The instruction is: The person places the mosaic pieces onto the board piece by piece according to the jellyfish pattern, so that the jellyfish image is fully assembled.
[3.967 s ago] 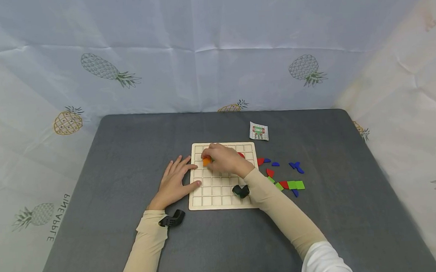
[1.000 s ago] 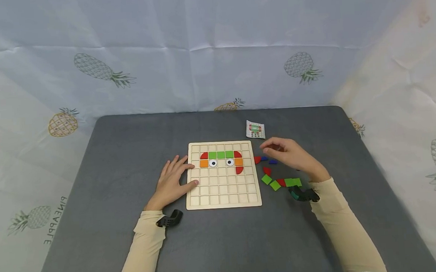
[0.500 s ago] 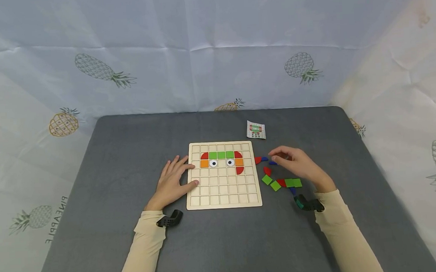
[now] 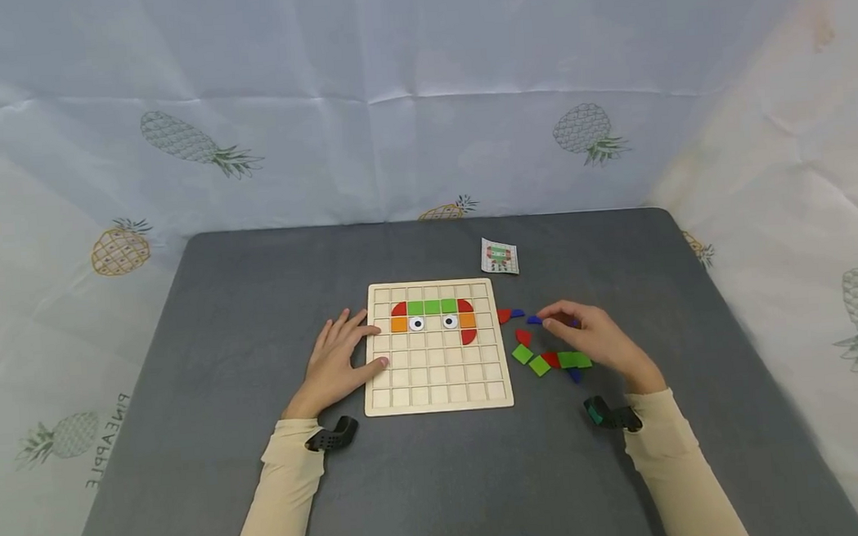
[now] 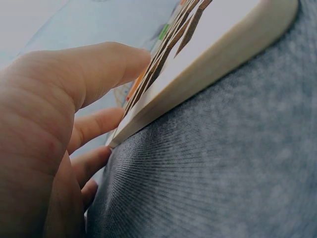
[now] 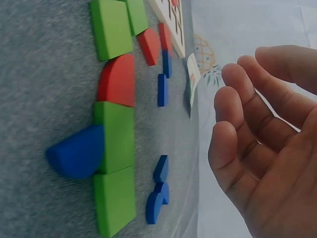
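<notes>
My left hand (image 4: pixel 333 367) lies with spread fingers at the left edge of a wooden grid board (image 4: pixel 436 376); in the left wrist view the thumb (image 5: pixel 111 64) reaches over its rim. Set in the board are green squares (image 4: pixel 432 307), orange squares (image 4: pixel 399 325), red quarter-round pieces (image 4: pixel 468 336) and two round eye pieces (image 4: pixel 417 324). To the right, my right hand (image 4: pixel 605 343) hovers above the loose pieces, near a blue half-round piece (image 4: pixel 534 320). In the right wrist view its fingers (image 6: pixel 229 106) are loosely bent, with nothing between them and the thumb.
Loose green squares (image 6: pixel 115 198), red pieces (image 6: pixel 118 82) and several blue pieces (image 6: pixel 77 151) lie right of the board. Behind them is a small printed card (image 4: pixel 500 257). A pineapple-print cloth (image 4: pixel 303 144) hangs beyond the grey table (image 4: pixel 442 480).
Four seconds ago my right hand held an orange square over the board; that square now lies in the grid. The hand moved right, then slightly nearer over the loose pieces. My left hand stayed.
</notes>
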Motion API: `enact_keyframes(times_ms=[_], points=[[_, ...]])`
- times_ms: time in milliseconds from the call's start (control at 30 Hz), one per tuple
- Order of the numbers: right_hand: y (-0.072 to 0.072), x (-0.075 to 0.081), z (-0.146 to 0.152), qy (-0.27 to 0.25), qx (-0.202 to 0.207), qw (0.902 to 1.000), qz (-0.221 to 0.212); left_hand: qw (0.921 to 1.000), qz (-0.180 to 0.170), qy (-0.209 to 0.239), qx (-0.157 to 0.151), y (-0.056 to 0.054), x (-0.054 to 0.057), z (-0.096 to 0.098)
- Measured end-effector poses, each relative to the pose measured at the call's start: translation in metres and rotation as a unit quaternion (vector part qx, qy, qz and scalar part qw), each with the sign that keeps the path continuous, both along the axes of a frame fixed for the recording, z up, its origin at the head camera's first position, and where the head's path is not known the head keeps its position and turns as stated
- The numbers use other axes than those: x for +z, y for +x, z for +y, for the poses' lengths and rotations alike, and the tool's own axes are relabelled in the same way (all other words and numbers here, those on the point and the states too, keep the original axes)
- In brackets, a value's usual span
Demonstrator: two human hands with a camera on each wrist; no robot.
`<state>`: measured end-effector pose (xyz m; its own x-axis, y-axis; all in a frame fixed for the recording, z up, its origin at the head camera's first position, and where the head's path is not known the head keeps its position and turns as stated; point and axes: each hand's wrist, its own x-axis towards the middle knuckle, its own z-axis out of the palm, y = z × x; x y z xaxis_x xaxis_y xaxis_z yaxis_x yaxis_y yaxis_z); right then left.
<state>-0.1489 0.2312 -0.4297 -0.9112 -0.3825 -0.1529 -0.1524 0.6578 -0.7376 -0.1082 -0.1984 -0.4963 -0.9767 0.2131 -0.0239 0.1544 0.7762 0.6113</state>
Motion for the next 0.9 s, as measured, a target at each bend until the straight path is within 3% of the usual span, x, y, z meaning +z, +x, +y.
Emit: enact_keyframes(times_ms=[567,900], points=[[0.012,-0.017,0.012,0.056,-0.016,0.9982,0.013,1.0,0.002,0.003,0.003,0.001,0.0,0.0],[0.018,-0.019,0.016,0.1,-0.002,0.9947,0.025,1.0,0.002,0.004,0.001,0.001,0.002,0.0]])
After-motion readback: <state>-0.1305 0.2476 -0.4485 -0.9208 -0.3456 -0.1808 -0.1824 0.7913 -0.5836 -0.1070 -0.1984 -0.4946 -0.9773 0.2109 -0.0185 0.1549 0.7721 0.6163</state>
